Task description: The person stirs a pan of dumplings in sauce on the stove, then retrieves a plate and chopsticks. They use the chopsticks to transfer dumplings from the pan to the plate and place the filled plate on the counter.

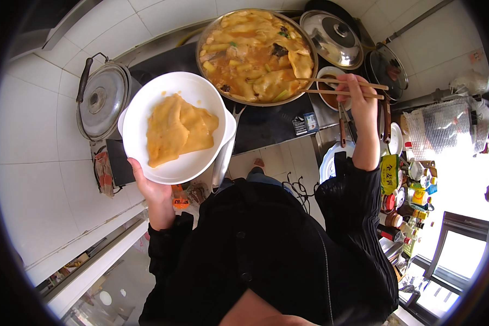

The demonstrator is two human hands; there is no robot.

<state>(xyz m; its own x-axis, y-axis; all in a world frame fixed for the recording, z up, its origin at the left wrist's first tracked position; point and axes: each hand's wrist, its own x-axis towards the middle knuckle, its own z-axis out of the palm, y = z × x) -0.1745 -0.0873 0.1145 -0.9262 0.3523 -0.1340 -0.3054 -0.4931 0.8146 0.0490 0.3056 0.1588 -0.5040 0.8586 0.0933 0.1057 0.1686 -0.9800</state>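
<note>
My left hand [153,183] holds a white two-handled bowl [195,167] by its near left rim. Folded sheets of yellowish dough [179,130] lie in the bowl. My right hand [359,95] grips a pair of wooden chopsticks [330,82], which are spread apart. Their tips are at the right edge of a large round pan [252,105] on the black stove. The pan is full of stew in reddish-brown broth, with similar dough sheets [269,84], pale chunks and green pieces. A smaller bowl of brown sauce [325,95] stands just under my right hand.
A lidded metal pot [100,102] stands left of the bowl. A pan's long metal handle [224,163] sticks out over the stove's front edge. A steel lid [334,40] leans behind the sauce bowl. Utensils with wooden handles [342,132], a blue-rimmed plate [330,163] and several bottles [407,224] are at right.
</note>
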